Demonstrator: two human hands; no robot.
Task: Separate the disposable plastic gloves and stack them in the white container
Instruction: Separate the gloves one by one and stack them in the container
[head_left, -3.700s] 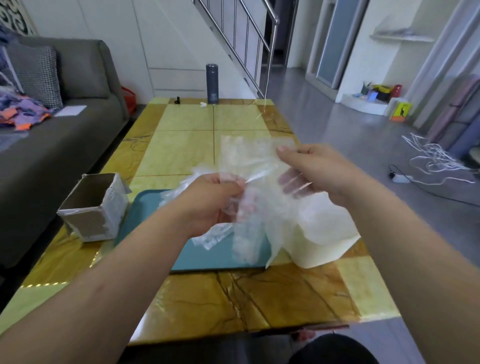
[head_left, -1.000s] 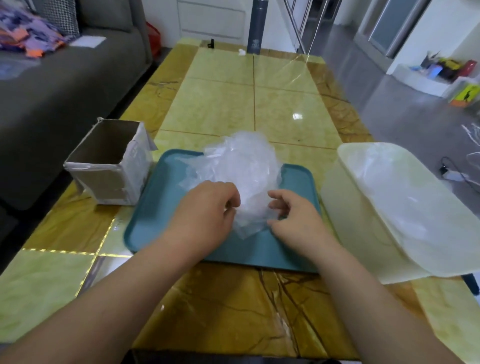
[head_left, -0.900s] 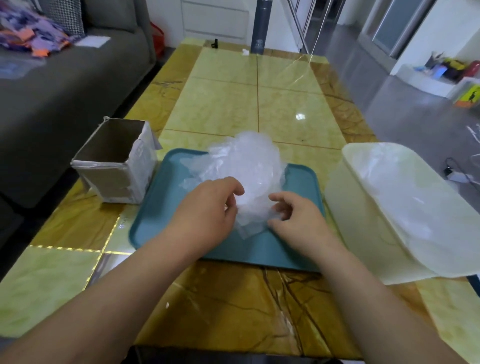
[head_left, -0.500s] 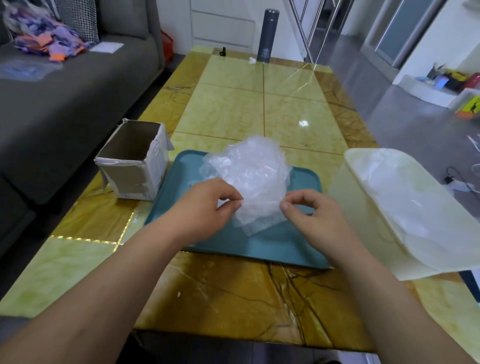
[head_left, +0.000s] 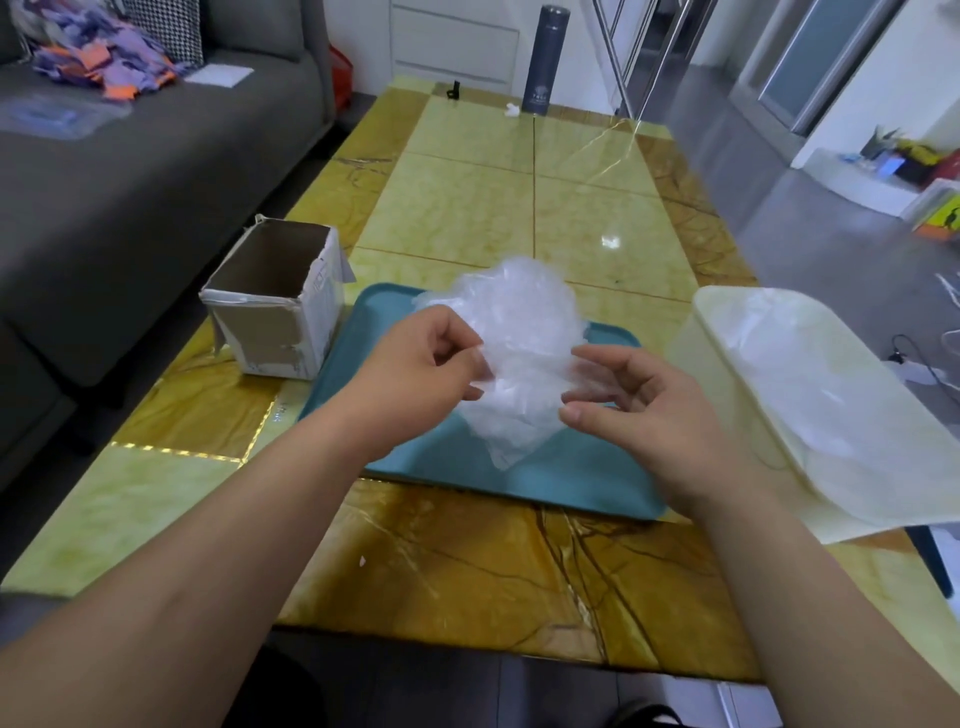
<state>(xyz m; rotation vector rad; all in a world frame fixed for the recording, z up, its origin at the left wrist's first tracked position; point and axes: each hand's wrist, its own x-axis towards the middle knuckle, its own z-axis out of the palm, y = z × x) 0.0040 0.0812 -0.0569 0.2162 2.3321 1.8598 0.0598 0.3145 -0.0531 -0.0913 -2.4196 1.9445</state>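
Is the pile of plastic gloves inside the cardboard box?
No, the glove pile lies on the teal tray, and the cardboard box stands beside the tray.

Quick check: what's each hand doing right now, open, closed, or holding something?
Left hand: pinches the crumpled pile of clear plastic gloves.
Right hand: fingers loosely curled at the pile's edge; whether it grips cannot be told.

The gloves (head_left: 519, 332) lie on the tray (head_left: 571, 478), box (head_left: 270, 322) left, container (head_left: 831, 415) right.
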